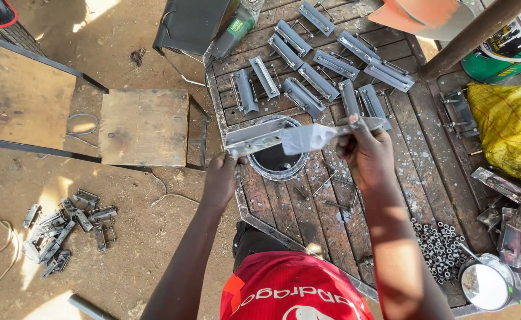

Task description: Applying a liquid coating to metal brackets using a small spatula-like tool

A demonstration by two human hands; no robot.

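1. Above the workbench [391, 178], our left hand [222, 178] and right hand [364, 151] each close on one end of a metal strip [296, 137].
2. Finished brackets [316, 71] lie behind; we judge more remain.

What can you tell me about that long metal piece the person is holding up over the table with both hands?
The metal piece is a long, flat, silver-grey bar, shiny like bare steel, with a lighter, blurred stretch in its middle. It lies nearly level, tilted slightly up to the right, held in the air above a round tin on the slatted metal table. The left hand grips its left end from below; the right hand pinches its right end.
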